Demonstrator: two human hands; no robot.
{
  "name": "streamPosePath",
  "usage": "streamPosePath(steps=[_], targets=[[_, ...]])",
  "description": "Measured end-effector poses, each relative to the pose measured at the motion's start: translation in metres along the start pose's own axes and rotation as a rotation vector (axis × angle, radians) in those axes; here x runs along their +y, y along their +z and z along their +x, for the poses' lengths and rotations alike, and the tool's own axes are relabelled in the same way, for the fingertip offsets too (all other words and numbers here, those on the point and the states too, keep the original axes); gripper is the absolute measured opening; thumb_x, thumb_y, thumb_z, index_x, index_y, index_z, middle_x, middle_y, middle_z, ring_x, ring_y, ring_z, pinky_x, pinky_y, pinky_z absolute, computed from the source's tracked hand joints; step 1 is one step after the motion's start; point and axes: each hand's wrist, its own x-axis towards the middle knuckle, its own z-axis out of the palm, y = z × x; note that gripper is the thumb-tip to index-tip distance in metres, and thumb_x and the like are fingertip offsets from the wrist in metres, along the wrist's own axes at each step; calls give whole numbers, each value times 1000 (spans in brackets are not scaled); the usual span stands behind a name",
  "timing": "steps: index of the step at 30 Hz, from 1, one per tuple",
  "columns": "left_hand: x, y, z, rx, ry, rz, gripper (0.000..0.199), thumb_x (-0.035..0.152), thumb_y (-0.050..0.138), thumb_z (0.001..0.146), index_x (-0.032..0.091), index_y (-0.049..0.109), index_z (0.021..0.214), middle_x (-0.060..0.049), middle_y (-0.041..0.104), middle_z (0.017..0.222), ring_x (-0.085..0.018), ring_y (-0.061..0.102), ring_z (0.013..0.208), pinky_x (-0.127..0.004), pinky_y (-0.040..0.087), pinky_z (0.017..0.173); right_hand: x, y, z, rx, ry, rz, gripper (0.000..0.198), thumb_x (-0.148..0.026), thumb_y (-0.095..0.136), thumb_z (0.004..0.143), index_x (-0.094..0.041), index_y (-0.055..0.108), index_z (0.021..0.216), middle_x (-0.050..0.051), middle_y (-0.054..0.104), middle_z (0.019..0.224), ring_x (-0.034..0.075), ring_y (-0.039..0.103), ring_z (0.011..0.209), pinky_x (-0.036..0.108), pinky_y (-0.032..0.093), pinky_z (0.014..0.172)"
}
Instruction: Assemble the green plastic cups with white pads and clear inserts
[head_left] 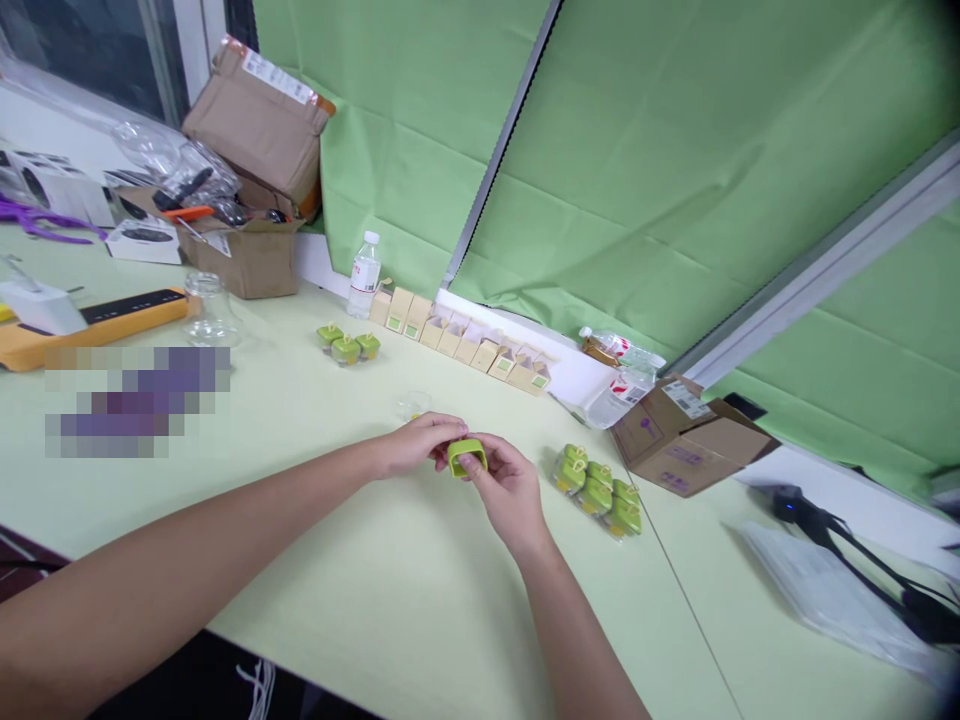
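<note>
A small green square lid (456, 462) is held over the middle of the table, its hollow side turned toward me. My right hand (514, 492) is closed on it, with the thumb pressed at the opening. The fingers of my left hand (420, 445) are closed at the lid's left and back edge; their tips are partly hidden. Just behind my left hand lies a small clear cup (413, 404), partly covered by the hand. Right of my right hand stand several clear cups with green lids (598, 494) and yellowish loops. Three similar lidded cups (346, 348) stand farther back left.
A row of small cardboard boxes (455, 337) lines the back edge beside an upright water bottle (364, 275). More bottles (619, 397) lie near a carton (686, 438) at right. An orange power strip (135, 312), glass jar (207, 308) and filled cardboard box (259, 262) are left.
</note>
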Motion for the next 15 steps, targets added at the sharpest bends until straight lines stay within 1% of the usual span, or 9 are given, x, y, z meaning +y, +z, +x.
streamPosePath(steps=[3, 7, 11, 15], targets=[[2, 0, 0, -3, -5, 71, 38, 49, 56, 87, 16, 55, 70, 1, 53, 66, -11, 51, 59, -24, 41, 56, 1, 1, 0, 10, 3, 49, 26, -30, 76, 78, -23, 67, 101, 2, 72, 84, 17, 67, 74, 32, 56, 68], [-4, 0, 2, 97, 20, 180, 38, 47, 51, 89, 16, 53, 68, 3, 49, 61, -10, 46, 56, -23, 38, 55, 1, 0, 1, -9, 22, 51, 25, -29, 75, 78, -23, 66, 100, 2, 71, 85, 17, 66, 75, 31, 56, 68], [-14, 0, 6, 157, 28, 197, 33, 42, 49, 90, 16, 53, 69, 4, 45, 58, -9, 43, 53, -23, 34, 53, -1, -1, 1, -23, 39, 54, 20, -29, 72, 81, -22, 66, 98, 1, 69, 84, 16, 66, 76, 31, 56, 69], [-18, 4, 6, 201, 41, 202, 30, 37, 46, 91, 16, 52, 70, 5, 42, 57, -9, 40, 53, -22, 31, 52, -3, 0, 2, -18, 20, 57, 16, -28, 68, 85, -23, 65, 100, 1, 69, 87, 16, 65, 78, 30, 54, 71]])
